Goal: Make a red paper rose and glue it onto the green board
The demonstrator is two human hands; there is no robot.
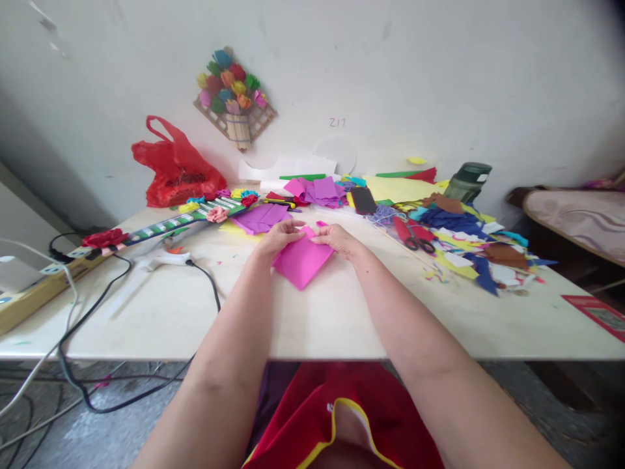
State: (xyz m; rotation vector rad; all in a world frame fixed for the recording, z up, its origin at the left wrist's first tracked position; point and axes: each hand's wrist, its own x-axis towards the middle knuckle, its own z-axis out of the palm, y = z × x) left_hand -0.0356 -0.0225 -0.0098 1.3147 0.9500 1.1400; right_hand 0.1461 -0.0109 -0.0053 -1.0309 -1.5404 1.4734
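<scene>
A bright pink sheet of paper (303,262) is held over the middle of the table, one corner pointing toward me. My left hand (282,237) grips its upper left edge, and my right hand (336,240) pinches the upper right side. Between the hands, the far edge looks partly folded or curled. Just beyond my left hand lies a pile of purple paper (263,217) on a yellow sheet. Scissors (418,243) with dark handles rest to the right of my right hand, beside a thin wooden stick (403,246).
Coloured paper scraps (481,251) cover the table's right side, with a green bottle (467,182) behind. A phone (362,200) lies at the back. On the left are a white glue gun (166,258), its black cable (208,277), a power strip (34,290) and a red bag (178,166).
</scene>
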